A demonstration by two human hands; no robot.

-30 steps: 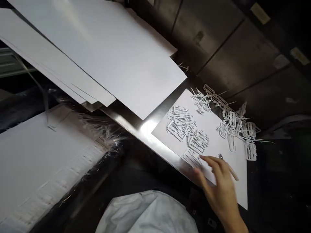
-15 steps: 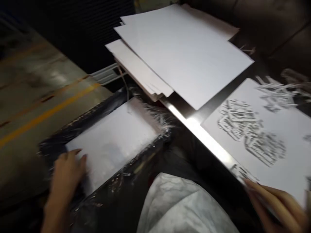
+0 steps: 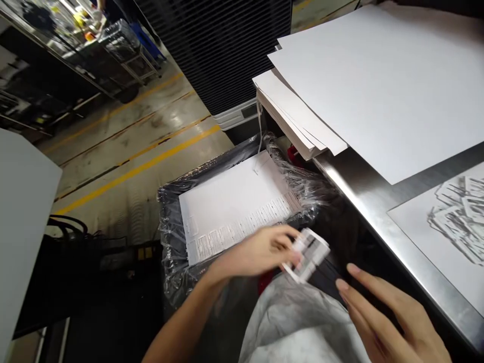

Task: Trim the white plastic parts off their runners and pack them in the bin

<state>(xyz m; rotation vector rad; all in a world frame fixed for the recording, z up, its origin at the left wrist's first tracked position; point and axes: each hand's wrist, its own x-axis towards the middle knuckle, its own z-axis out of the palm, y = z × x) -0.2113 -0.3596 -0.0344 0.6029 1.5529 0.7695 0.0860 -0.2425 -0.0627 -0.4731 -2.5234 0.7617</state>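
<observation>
My left hand is closed on a small white cut-out piece with rectangular openings, blurred by motion, in front of my body. My right hand is close by to the right, its fingers apart and nothing between them. Behind my left hand stands a dark bin lined with clear plastic. Inside the bin lies a white sheet with rows of slots cut along its near side. Several outlined cut-out pieces lie on a white sheet on the metal table at right.
A stack of large white sheets overhangs the metal table. A black ribbed panel rises behind the bin. Yellow lines mark the floor. A pale panel stands at left, and a cluttered workbench farther back.
The view has swung left. My left hand has left the sheet in the bin and now holds the white cut-out piece before me. My right hand has come away from the table edge.
</observation>
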